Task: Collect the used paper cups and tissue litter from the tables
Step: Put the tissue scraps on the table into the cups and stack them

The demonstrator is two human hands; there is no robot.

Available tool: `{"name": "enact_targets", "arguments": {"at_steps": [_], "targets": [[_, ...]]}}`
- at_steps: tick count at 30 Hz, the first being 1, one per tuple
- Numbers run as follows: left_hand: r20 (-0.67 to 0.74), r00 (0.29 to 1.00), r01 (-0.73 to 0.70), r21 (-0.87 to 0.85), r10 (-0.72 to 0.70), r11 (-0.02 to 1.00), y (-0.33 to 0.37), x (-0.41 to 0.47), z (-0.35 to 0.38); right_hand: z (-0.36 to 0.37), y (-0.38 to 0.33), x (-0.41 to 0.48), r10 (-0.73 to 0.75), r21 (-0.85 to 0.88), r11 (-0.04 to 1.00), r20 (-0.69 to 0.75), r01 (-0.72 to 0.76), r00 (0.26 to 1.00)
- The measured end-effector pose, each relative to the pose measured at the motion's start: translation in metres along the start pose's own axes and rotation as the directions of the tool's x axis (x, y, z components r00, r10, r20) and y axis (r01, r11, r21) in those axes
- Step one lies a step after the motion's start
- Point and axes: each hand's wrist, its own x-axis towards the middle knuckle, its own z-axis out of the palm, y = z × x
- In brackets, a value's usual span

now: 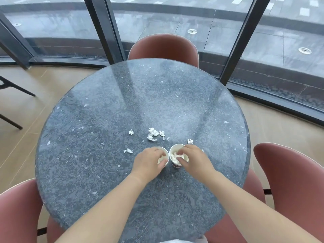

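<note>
Two white paper cups stand upright, side by side and touching, on a round dark stone table (105,172). My left hand (149,162) lies over the left cup (164,156), fingers curled at its rim. My right hand (193,159) covers the right cup (176,155), fingertips inside among crumpled tissue. Loose tissue scraps lie beyond the cups: a cluster (153,134), one piece at the left (131,132), one nearer left (128,151), one at the right (190,141).
Pink upholstered chairs surround the table: one at the far side (164,47), one at the right (296,186), one at the near left (19,213). Dark window frames and glass run behind. Black chair legs (10,88) show at the left on the tan floor.
</note>
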Motion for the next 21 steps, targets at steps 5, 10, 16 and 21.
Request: {"name": "enact_targets", "arguments": {"at_steps": [5,10,16,21], "targets": [[-0.085,0.995,0.041,-0.082,-0.048,0.996,-0.012,0.015,-0.016,-0.005,-0.009,0.019,-0.013,0.009,1.000,-0.021,0.013,1.000],[-0.095,0.987,0.116,-0.151,-0.131,0.982,-0.030,0.030,-0.026,-0.002,-0.021,0.046,-0.044,0.005,0.999,-0.023,0.044,0.999],[-0.083,0.978,0.170,-0.209,-0.190,0.963,-0.059,0.045,-0.027,0.008,-0.027,0.086,-0.044,-0.014,0.999,0.030,0.044,0.999],[-0.052,0.977,0.191,-0.214,-0.207,0.958,-0.087,0.060,-0.024,0.020,-0.016,0.121,0.031,-0.017,0.999,0.128,-0.029,0.991]]}}
